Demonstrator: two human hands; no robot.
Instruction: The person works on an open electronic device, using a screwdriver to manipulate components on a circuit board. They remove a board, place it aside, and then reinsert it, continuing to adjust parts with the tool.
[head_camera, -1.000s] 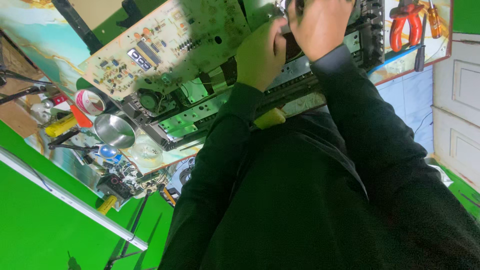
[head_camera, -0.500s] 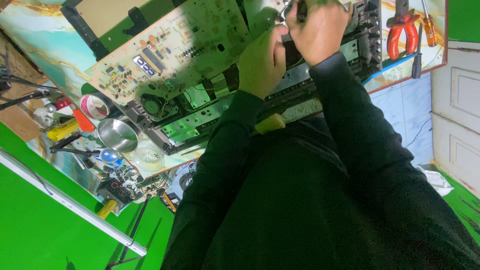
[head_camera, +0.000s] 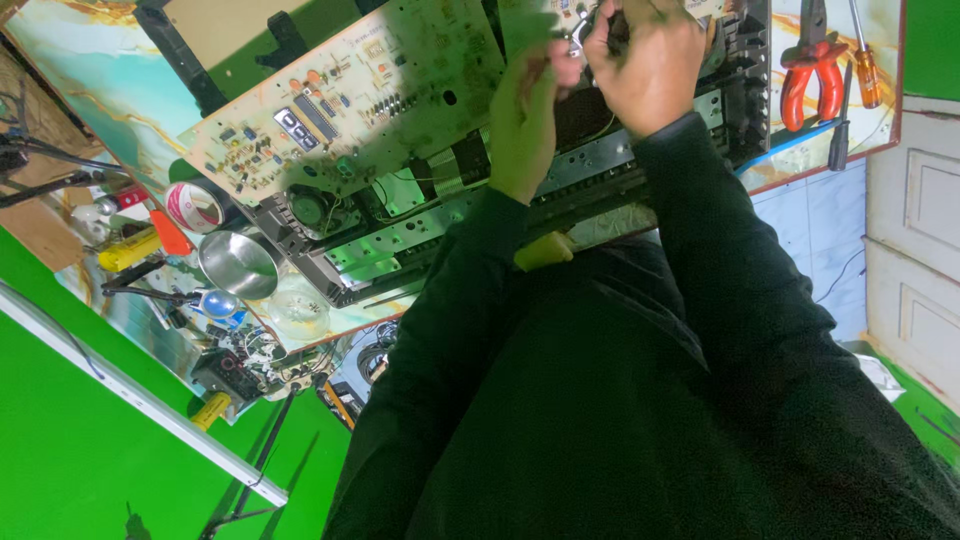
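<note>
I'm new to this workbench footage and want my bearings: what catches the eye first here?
Both hands meet at the top centre, the left hand beside the right hand, working on an opened device. Left of them a large green circuit board lies tilted over the metal chassis. At the top right, red-handled pliers rest on the table.

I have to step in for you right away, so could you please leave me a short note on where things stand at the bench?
Left hand: fingers pinched on something small at the top of the open chassis; what it is I cannot tell.
Right hand: closed around a dark tool, its tip hidden.
Circuit board: tilted up, left of both hands.
Red-handled pliers and a screwdriver: lying to the right, untouched.
Metal bowl: at the left.
Done: chassis opened. Left: the work under the hands.
</note>
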